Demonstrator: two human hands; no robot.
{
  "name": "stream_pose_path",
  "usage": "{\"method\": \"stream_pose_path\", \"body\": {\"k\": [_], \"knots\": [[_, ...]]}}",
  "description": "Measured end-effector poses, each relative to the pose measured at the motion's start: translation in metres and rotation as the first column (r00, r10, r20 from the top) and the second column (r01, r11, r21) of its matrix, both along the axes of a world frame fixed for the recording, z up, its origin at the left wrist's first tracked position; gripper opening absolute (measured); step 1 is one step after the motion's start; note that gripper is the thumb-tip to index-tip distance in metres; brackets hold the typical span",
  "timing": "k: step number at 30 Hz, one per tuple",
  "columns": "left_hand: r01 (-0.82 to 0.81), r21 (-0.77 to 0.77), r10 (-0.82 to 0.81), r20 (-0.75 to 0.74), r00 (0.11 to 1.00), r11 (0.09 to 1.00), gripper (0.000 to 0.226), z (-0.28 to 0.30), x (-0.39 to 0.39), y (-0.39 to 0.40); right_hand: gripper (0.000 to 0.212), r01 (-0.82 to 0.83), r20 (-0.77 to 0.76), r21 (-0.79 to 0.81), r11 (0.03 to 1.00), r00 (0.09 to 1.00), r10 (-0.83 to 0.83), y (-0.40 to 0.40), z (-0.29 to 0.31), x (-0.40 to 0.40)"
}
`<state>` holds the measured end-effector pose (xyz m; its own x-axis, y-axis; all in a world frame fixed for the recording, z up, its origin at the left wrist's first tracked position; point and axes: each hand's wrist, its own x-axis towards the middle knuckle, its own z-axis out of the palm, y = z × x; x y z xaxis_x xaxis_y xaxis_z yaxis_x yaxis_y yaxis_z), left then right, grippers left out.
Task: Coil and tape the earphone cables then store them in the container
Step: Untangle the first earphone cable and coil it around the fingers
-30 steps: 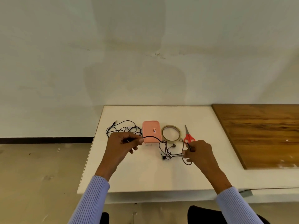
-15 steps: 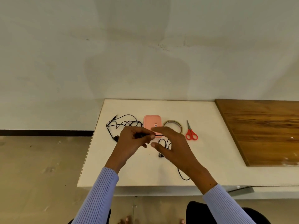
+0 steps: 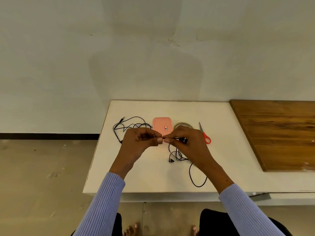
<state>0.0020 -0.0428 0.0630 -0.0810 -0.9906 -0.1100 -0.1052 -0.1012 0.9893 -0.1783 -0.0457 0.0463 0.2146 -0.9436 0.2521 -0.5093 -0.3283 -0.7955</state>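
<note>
Right hand (image 3: 185, 142) now meets left hand (image 3: 141, 142), both grips pinching earphone cable (image 3: 192, 174)

Unreadable sticker (image 3: 165, 128) on pink container (image 3: 161, 124)

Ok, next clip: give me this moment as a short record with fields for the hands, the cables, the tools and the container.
left hand: pinches the plug end of a black earphone cable
right hand: pinches the same cable beside the left fingers
held cable: rest hangs to the white table, uncoiled
second cable: loose on the table, left of the container
container: pink, closed
tape roll: partly behind the right hand
scissors: red-handled, untouched
</note>
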Motion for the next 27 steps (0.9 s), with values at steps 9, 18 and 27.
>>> {"method": "stream_pose_path", "body": {"k": [9,18,27], "knots": [[-0.116,-0.028,0.115,-0.038,0.993,0.993,0.014,-0.009,0.016,-0.003,0.010,0.025,0.017,0.146,0.989,0.999,-0.028,-0.008,0.007,-0.032],[-0.155,-0.143,0.195,0.335,0.922,0.978,0.012,-0.034,0.018,-0.006,0.003,0.112,-0.132,0.024,0.993,0.985,-0.108,-0.011,-0.002,-0.035],[0.084,-0.262,0.008,0.332,0.943,0.961,0.026,-0.032,-0.015,0.003,0.006,0.017,-0.352,0.012,1.000,0.936,-0.012,-0.005,-0.002,-0.010]]}}
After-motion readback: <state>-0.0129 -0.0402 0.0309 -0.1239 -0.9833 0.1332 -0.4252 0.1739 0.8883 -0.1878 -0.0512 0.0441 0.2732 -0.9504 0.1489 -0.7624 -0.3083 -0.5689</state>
